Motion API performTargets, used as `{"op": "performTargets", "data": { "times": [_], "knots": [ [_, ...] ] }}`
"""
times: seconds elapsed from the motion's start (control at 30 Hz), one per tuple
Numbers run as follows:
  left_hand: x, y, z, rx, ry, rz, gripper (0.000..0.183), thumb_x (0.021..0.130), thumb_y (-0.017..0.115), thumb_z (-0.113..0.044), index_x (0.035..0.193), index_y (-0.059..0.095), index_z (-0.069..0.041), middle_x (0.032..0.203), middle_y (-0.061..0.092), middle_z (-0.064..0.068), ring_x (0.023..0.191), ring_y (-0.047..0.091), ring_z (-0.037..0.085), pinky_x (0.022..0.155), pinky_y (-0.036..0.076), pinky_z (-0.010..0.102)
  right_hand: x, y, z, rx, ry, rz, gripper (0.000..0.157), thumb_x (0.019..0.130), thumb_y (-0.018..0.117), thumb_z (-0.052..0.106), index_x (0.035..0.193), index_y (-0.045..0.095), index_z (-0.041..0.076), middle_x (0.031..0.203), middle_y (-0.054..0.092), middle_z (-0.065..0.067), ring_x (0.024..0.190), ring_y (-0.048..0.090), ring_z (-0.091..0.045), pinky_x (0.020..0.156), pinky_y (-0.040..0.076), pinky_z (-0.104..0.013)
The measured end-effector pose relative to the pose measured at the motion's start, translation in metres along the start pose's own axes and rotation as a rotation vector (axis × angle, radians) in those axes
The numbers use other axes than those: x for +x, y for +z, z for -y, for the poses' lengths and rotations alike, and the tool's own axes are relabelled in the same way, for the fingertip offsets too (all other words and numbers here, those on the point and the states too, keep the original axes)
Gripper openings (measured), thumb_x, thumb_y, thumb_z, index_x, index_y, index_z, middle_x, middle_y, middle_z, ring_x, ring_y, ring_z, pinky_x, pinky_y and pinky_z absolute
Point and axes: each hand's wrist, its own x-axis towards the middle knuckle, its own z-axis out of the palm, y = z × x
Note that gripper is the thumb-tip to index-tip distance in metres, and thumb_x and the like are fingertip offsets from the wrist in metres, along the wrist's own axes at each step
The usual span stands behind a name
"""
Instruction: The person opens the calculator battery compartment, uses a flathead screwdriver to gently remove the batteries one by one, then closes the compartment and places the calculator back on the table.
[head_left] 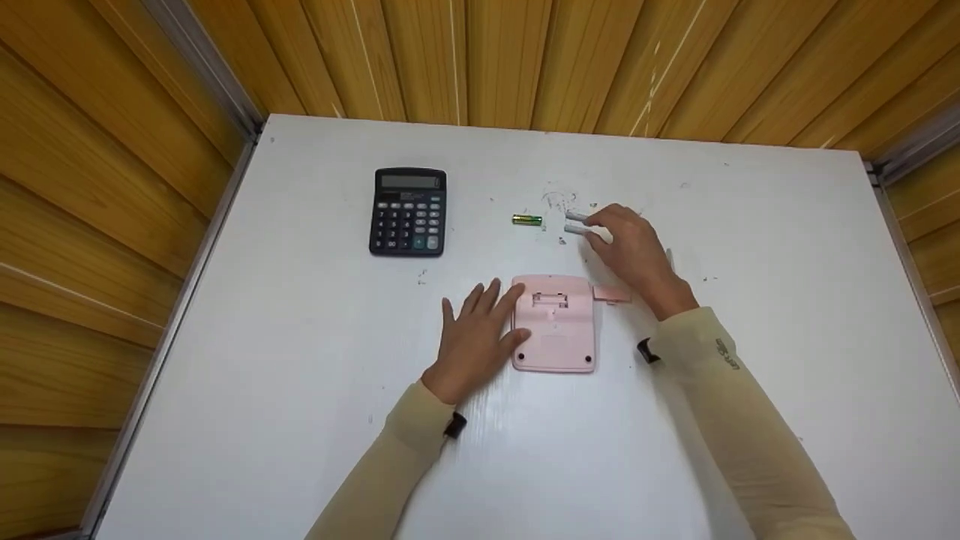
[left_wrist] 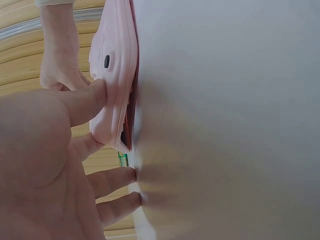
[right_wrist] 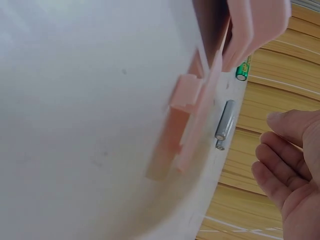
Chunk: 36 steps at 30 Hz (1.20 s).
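Observation:
A pink calculator lies face down, its battery compartment uncovered and without batteries. My left hand rests along its left side, thumb and index finger touching the back and edge; other fingertips touch the table in the left wrist view. Against the calculator's upper right side leans the pink battery cover. My right hand is by two grey batteries, thumb and index fingertips at their right ends in the head view. The right wrist view shows those fingers slightly apart from them. A green battery lies left of the grey pair.
A black calculator lies face up at the back left of the white table. Dark scuffs mark the tabletop near the batteries. Wood-patterned panels stand behind the table's far edge.

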Motion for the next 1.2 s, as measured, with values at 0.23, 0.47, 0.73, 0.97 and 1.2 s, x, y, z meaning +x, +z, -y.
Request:
{"op": "performTargets", "data": {
  "times": [0.23, 0.47, 0.73, 0.97, 1.2],
  "knots": [
    [0.001, 0.001, -0.001, -0.004, -0.01, 0.007, 0.071, 0.107, 0.056, -0.054, 0.169, 0.031, -0.032, 0.173, 0.028, 0.009, 0.16, 0.021, 0.034, 0.12, 0.007, 0.076, -0.02, -0.008, 0.003, -0.018, -0.025, -0.009, 0.022, 0.098, 0.075, 0.002, 0.12, 0.075, 0.0, 0.124, 0.072, -0.015, 0.122, 0.066, -0.035, 0.106, 0.051, -0.051],
    [0.001, 0.001, -0.002, -0.014, -0.009, 0.0, 0.071, 0.107, 0.057, -0.054, 0.169, 0.032, -0.032, 0.173, 0.028, 0.009, 0.16, 0.021, 0.034, 0.12, 0.006, 0.076, -0.036, -0.011, 0.002, -0.025, -0.046, 0.041, 0.022, 0.096, 0.077, 0.001, 0.118, 0.076, -0.002, 0.121, 0.074, -0.017, 0.119, 0.067, -0.038, 0.104, 0.051, -0.055],
    [-0.001, 0.0, -0.001, -0.021, -0.007, 0.005, 0.071, 0.107, 0.057, -0.053, 0.169, 0.031, -0.032, 0.174, 0.027, 0.01, 0.16, 0.021, 0.035, 0.12, 0.005, 0.076, -0.054, -0.016, -0.002, -0.049, -0.056, 0.177, 0.025, 0.094, 0.081, 0.008, 0.117, 0.076, -0.002, 0.116, 0.074, -0.016, 0.113, 0.069, -0.038, 0.102, 0.051, -0.056],
    [0.0, 0.001, 0.0, -0.01, 0.01, -0.003, 0.07, 0.107, 0.058, -0.052, 0.169, 0.033, -0.03, 0.172, 0.03, 0.011, 0.159, 0.024, 0.036, 0.118, 0.008, 0.078, -0.068, -0.015, -0.009, -0.114, -0.125, 0.24, 0.024, 0.091, 0.083, 0.003, 0.113, 0.077, -0.001, 0.11, 0.073, -0.014, 0.105, 0.07, -0.036, 0.096, 0.055, -0.052],
    [0.0, 0.0, -0.001, -0.006, 0.01, -0.01, 0.07, 0.107, 0.057, -0.053, 0.169, 0.034, -0.03, 0.172, 0.03, 0.011, 0.159, 0.024, 0.036, 0.119, 0.009, 0.078, -0.072, -0.019, -0.011, -0.144, -0.106, 0.289, 0.026, 0.092, 0.082, 0.0, 0.117, 0.075, -0.004, 0.113, 0.071, -0.016, 0.107, 0.068, -0.037, 0.097, 0.054, -0.054]
  ]
}}
